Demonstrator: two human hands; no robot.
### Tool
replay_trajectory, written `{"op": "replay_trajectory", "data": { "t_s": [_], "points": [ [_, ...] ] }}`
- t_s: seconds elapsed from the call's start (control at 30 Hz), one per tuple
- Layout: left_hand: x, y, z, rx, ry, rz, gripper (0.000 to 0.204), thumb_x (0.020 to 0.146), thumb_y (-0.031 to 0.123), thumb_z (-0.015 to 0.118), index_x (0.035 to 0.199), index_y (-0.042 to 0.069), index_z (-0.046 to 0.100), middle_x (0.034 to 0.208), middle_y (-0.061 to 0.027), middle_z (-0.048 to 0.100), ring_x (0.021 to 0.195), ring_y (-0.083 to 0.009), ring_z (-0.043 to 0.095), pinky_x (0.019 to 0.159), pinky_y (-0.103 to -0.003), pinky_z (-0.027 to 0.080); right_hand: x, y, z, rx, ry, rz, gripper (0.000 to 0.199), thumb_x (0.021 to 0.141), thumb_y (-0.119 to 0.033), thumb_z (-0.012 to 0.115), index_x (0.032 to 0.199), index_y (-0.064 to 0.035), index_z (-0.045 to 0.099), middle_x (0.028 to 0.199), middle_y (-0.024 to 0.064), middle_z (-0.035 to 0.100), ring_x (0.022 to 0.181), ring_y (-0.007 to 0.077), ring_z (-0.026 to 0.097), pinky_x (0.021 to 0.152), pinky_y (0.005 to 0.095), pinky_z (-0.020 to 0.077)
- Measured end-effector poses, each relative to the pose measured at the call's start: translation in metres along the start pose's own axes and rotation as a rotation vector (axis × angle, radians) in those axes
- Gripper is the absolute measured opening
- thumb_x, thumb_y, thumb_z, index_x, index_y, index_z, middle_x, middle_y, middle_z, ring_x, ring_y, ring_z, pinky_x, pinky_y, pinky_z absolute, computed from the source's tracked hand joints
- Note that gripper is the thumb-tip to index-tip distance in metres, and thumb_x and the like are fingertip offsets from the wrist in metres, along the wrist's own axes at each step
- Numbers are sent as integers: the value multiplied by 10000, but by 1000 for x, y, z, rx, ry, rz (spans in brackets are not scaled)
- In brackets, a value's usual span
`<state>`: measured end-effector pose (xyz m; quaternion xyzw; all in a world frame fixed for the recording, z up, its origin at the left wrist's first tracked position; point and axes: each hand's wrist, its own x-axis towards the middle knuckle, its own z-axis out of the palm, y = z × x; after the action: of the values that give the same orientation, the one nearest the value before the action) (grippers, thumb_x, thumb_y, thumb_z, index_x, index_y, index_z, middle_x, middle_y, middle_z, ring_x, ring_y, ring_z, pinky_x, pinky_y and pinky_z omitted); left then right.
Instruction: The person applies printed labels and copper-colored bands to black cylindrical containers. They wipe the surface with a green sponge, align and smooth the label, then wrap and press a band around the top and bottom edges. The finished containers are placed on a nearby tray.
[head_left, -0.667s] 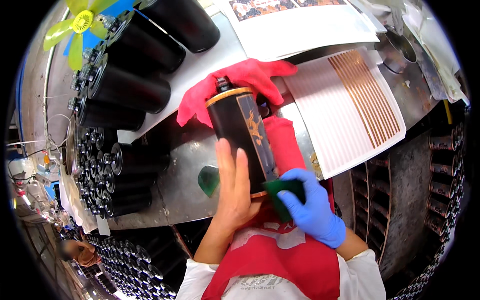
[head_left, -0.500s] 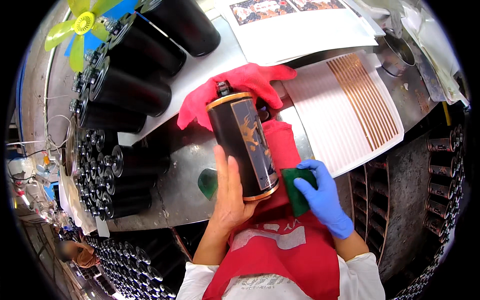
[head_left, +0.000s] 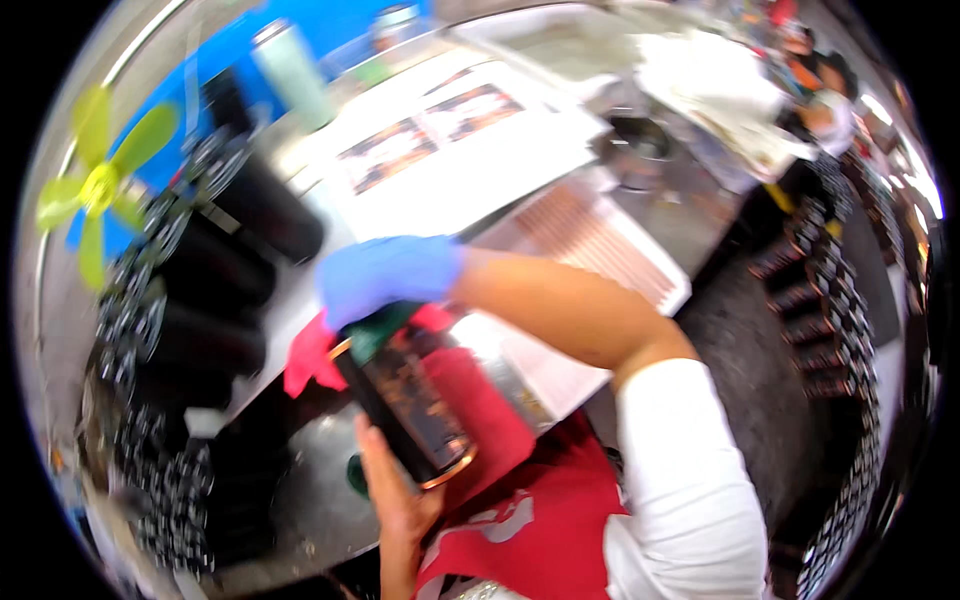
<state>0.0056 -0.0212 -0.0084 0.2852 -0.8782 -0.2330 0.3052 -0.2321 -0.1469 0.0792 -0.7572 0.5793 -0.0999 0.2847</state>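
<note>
My left hand [head_left: 402, 500], bare, is wrapped round the near end of a black cylinder [head_left: 395, 400] with gold bands at both ends and a dark picture panel on its side. The cylinder lies tilted above the worktop. My right hand [head_left: 390, 280], in a blue glove, grips a green flat pad [head_left: 380, 330] at the far end of the cylinder; motion blurs its fingers. Behind that end shows a red glove [head_left: 312, 358], partly covered. A red cloth [head_left: 485, 420] lies to the cylinder's right. Beside my left hand is another green piece [head_left: 357, 474] on the metal worktop [head_left: 325, 490].
Several black cylinders [head_left: 205, 335] crowd the left, below a yellow-green fan [head_left: 98, 188]. Printed sheets [head_left: 480, 160] and a sheet of gold strips [head_left: 580, 235] lie beyond my right arm. A metal cup [head_left: 640, 150] and a pale green bottle [head_left: 292, 75] stand farther back.
My right hand has swung left and up with the green pad, from beside the cylinder to its far end. The view has turned and shifted; my left hand still holds the cylinder.
</note>
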Motion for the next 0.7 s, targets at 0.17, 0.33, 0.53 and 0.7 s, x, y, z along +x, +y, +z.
{"op": "replay_trajectory", "data": {
  "t_s": [0.17, 0.33, 0.53, 0.7],
  "points": [
    [1, 11, 0, -22, 17, 70, 965, 637, 124, 800, 1397, -14, 220, 1428, -256, 252, 1313, -414, 278, 1063, -444, 241, -6, 6, 2, -4, 118, -33, 287, 620, -218, 620, 773, 21, 665, 735, 194, 635, 681, 328, 616, 648, 408, 478],
    [-4, 15, -3, 6, 19, 178, 919, 676, 164, 774, 1394, -8, 226, 1424, -251, 261, 1310, -416, 282, 1063, -444, 242, -51, -3, -21, 170, 45, 127, 408, 678, -378, 697, 870, -18, 677, 809, 149, 661, 715, 275, 619, 666, 385, 469],
    [-9, 17, 1, 131, -46, 530, 791, 799, 289, 638, 1396, -12, 217, 1405, -285, 259, 1264, -493, 298, 1019, -556, 261, -249, -45, 24, 266, 689, 97, 340, 778, -374, 633, 807, -37, 656, 730, 146, 631, 646, 253, 609, 631, 342, 477],
    [16, 89, -4, 195, -223, 592, 775, 775, 259, 656, 1395, 20, 258, 1435, -249, 227, 1285, -428, 291, 1019, -553, 265, -431, -108, 98, 284, 1140, 536, 186, 772, -248, 655, 778, -64, 634, 697, 123, 608, 631, 248, 618, 620, 310, 491]
  ]
}}
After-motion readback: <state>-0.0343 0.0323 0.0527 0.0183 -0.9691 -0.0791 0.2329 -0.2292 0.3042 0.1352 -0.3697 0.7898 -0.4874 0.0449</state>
